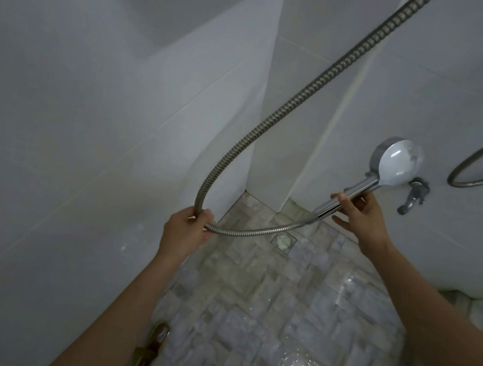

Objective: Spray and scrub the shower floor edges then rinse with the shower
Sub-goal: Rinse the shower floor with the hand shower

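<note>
Two hands share the load: the right hand (363,220) holds the shower head (396,165) by its chrome handle (361,188), thumb over and fingers under, above the far corner of the shower floor (277,313). The left hand (187,231) curls round the metal hose (310,89) at the bottom of its loop, near the floor's left edge. The head looks light and rigid but probably slick, so a full wrap on the handle suits it. The ribbed hose looks flexible and easy to grip.
</note>
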A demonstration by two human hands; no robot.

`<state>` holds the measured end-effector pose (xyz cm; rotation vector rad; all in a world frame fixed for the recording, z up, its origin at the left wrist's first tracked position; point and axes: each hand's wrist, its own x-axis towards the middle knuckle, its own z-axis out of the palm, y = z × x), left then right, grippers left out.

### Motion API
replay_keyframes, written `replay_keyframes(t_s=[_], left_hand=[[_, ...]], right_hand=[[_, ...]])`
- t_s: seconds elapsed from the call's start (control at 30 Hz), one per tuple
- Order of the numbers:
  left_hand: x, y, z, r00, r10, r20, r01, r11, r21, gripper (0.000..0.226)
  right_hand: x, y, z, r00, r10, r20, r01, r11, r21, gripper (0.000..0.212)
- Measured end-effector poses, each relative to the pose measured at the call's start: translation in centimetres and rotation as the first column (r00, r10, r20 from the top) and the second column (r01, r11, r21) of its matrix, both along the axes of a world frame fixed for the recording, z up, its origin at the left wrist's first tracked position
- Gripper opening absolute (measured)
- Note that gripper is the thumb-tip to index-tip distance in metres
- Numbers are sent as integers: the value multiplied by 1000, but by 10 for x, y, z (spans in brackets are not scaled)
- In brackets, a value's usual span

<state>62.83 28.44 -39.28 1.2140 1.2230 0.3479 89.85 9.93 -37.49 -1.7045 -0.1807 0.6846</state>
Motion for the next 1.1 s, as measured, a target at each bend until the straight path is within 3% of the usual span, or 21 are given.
replay_keyframes(t_s=[0.53,1.0,1.1], left_hand=[[50,-42,-6,984,-164,-67,162,986,-34,39],[58,-49,-24,964,-255,-68,256,967,3,8],[59,-49,-25,965,-258,-56,259,966,8,9]], right_hand=[[5,-78,-16,931,-355,-79,350,934,-72,13],[-2,-93,-27,898,-433,-70,426,899,-98,30],[-3,-92,-28,900,-429,-75,422,902,-89,25]])
